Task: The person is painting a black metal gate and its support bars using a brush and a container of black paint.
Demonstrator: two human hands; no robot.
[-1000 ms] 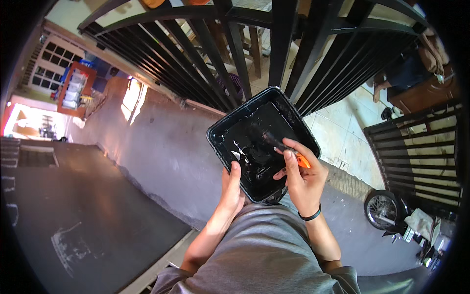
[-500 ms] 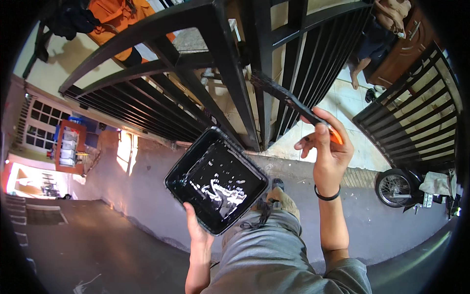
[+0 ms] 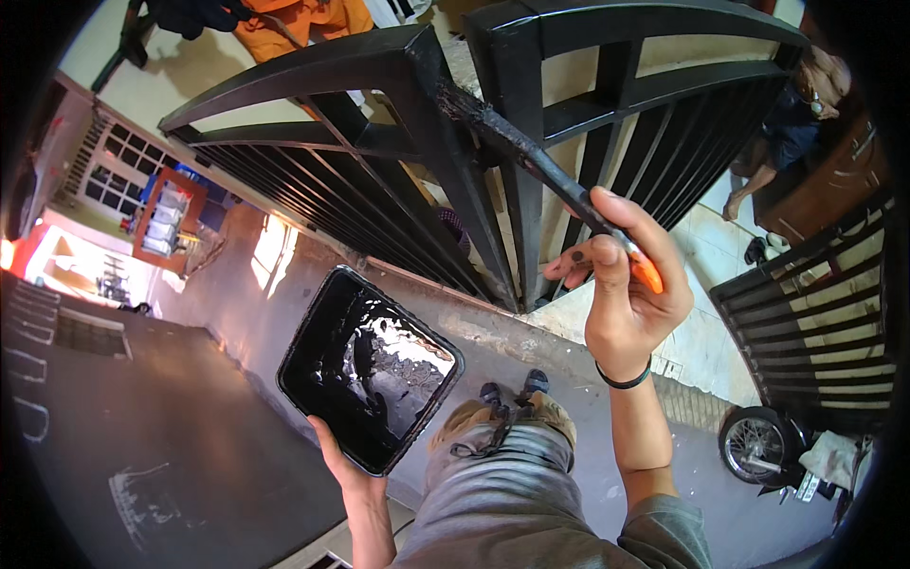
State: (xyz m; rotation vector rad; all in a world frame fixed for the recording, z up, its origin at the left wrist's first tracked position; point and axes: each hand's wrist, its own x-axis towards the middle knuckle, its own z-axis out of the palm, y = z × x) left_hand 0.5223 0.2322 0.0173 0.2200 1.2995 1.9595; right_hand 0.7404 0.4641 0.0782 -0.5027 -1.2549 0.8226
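My right hand (image 3: pixel 630 284) pinches a paintbrush (image 3: pixel 545 171) by its handle, which ends in an orange tip. Its black-coated bristles reach up to the left and seem to touch the upright of a black metal gate (image 3: pixel 427 90), near the gap between two leaves. Black marks show on a finger of this hand. Lower left, my left hand (image 3: pixel 349 469) grips the near corner of a black square tub (image 3: pixel 308 379). Glossy black paint (image 3: pixel 379 379) lies inside it, reflecting white light. The fingers under the tub are hidden.
Another gate leaf (image 3: pixel 654 85) stands right of the brush, with a barred panel (image 3: pixel 815 303) farther right. A motorcycle wheel (image 3: pixel 758 446) is at lower right. Another person's leg (image 3: pixel 754 185) shows at upper right. Orange cloth (image 3: pixel 303 28) hangs beyond the gate.
The brush tip has moved left and up onto the left gate upright. The tub has shifted left and down in the view, and the view itself has moved.
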